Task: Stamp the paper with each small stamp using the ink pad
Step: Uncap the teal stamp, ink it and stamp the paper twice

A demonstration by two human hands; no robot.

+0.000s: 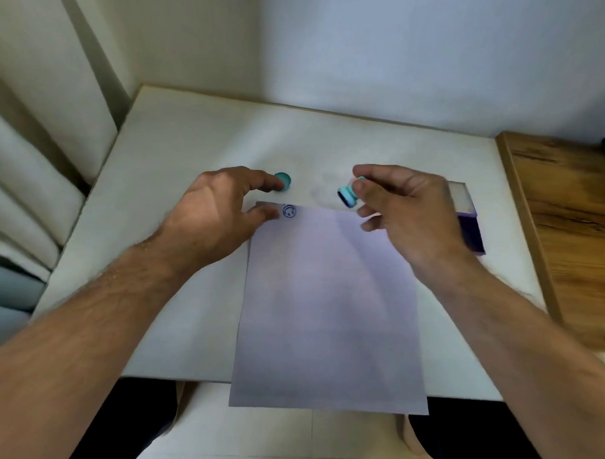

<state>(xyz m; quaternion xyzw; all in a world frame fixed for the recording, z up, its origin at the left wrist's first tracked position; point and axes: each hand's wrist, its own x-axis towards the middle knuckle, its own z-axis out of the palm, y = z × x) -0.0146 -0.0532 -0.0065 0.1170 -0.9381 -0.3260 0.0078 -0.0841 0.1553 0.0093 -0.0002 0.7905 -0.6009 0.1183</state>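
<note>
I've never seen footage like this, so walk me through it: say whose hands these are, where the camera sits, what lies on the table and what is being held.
There is no machine here. A person wears one camera on the head, looking forward and down at their own bare arms.

On the white table lies a sheet of paper, its near edge hanging over the table edge. One round blue stamp mark sits at its far left corner. Beyond it lies a small teal cap; a purple box shows behind the right hand.

The right hand pinches a small teal stamp, tilted in the air. The left hand has its fingertips at the paper's corner.
</note>
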